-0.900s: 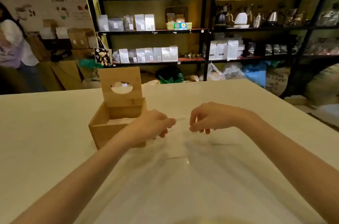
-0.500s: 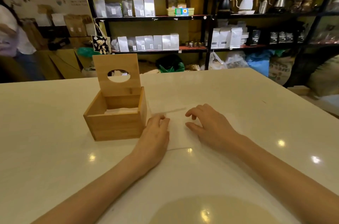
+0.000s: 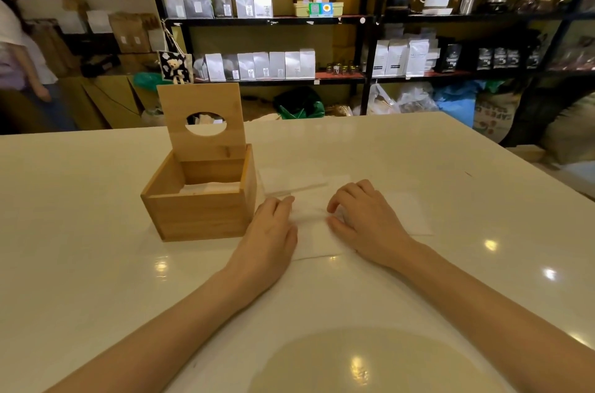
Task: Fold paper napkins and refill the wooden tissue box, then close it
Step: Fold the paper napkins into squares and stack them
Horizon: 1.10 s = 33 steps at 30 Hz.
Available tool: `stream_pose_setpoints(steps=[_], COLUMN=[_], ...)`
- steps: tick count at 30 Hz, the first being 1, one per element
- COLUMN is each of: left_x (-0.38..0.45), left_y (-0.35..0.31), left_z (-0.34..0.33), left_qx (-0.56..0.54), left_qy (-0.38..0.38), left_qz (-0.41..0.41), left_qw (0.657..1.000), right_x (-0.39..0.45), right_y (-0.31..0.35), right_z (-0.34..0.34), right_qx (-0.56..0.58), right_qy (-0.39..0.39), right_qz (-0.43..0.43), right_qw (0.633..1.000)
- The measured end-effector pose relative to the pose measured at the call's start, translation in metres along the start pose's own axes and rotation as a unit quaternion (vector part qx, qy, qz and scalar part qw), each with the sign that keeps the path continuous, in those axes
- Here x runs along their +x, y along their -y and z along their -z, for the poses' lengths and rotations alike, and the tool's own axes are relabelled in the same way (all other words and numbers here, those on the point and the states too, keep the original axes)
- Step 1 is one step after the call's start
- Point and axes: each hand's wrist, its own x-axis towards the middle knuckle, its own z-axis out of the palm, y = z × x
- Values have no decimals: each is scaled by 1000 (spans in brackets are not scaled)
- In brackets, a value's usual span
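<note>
my left hand (image 3: 269,231) and right hand (image 3: 363,219) lie palm-down on a white napkin (image 3: 314,231) on the table (image 3: 96,264), fingers loose, gripping nothing. the wooden tissue box (image 3: 199,212) stands just left, lid (image 3: 201,119) upright, napkins inside.

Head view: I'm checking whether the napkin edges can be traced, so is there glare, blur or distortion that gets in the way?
Head view: lamp glare spots dot the glossy white table; the white napkin has low contrast against it; wide-angle bending curves the shelves; the wooden tissue box looks sharp.
</note>
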Motion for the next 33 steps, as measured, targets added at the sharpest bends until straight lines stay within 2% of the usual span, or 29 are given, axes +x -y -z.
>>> stream_pose_setpoints(steps=[6, 10, 15, 18, 20, 24, 29, 33], left_x=[0, 1, 4, 4, 2, -6, -3, 19], left_y=[-4, -8, -14, -15, -15, -19, -24, -37], left_z=[10, 24, 45, 45, 41, 31, 26, 24], left_qx=[-59, -123, -214, -208, -168, -90, -2, 7], left_qy=[-44, -64, 10, 77, 91, 91, 105, 83], left_qz=[-5, 47, 102, 110, 95, 58, 10, -47], left_qw=[997, 989, 971, 969, 977, 990, 994, 995], right_x=[-2, -2, -8, -15, -19, -28, -33, -26], right_y=[4, 0, -5, -8, -10, -11, -22, -49], right_z=[13, 30, 58, 55, 48, 38, 41, 62], right_qx=[119, 236, 388, 367, 330, 225, 119, 120], right_qy=[16, 6, 95, 130, 130, 116, 97, 50], right_qz=[-46, -82, -129, -141, -139, -95, -48, -64], right_qw=[992, 968, 908, 910, 925, 963, 987, 989])
